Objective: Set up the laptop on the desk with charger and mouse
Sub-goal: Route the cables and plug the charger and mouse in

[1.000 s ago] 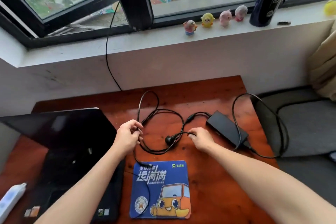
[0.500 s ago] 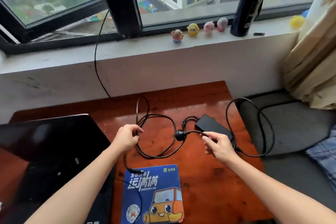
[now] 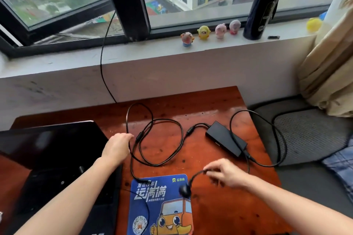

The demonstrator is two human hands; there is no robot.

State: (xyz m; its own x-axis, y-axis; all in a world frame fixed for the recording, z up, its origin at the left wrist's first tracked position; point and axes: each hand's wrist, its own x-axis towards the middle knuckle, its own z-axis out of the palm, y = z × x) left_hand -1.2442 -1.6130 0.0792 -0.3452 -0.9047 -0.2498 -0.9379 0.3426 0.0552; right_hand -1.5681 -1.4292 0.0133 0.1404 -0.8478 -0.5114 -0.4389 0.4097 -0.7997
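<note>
My right hand (image 3: 225,174) pinches the cord (image 3: 195,173), and the plug (image 3: 185,190) dangles at eight o'clock over the mouse pad (image 3: 152,215). The charger (image 3: 226,141) lies at one o'clock on the desk (image 3: 210,101). My left hand (image 3: 118,147) sits at the cable loop (image 3: 162,120); whether it grips, I cannot tell. I should pull slowly, so the loops do not knot.

Desk (image 3: 219,213): glossy reddish-brown wood.
Left: open black laptop (image 3: 57,149).
Far right: black charger brick (image 3: 225,141).
Middle: charger cable (image 3: 162,162) in loose loops.
Near edge: blue mouse pad (image 3: 152,192), orange cartoon van.
</note>
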